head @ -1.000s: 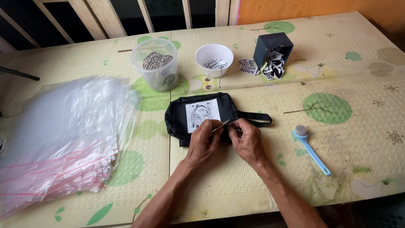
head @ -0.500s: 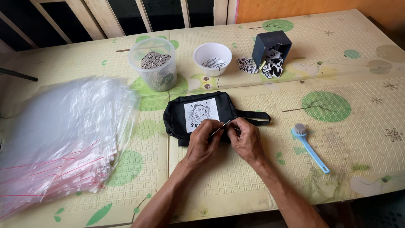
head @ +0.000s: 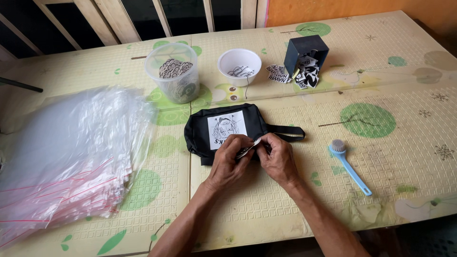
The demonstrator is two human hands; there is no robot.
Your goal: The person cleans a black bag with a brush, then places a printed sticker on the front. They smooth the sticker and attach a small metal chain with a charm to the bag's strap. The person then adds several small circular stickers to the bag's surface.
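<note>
A black zip pouch (head: 200, 131) with a white printed patch (head: 226, 127) lies flat at the table's middle, its strap (head: 288, 132) pointing right. Both my hands rest on its near edge. My left hand (head: 231, 159) pinches a small flat silvery tag (head: 248, 148) between thumb and fingers. My right hand (head: 276, 157) meets it from the right, its fingertips closed on the same small piece. What lies under the fingers is hidden.
A thick stack of clear plastic bags (head: 66, 152) covers the left. A clear tub of printed tags (head: 173, 71), a white bowl (head: 239, 64) and a dark box of stickers (head: 306, 57) stand behind. A blue brush (head: 350, 166) lies at right.
My hands stay on the pouch's near edge, with only small finger movements on the tag. The pouch has not moved.
</note>
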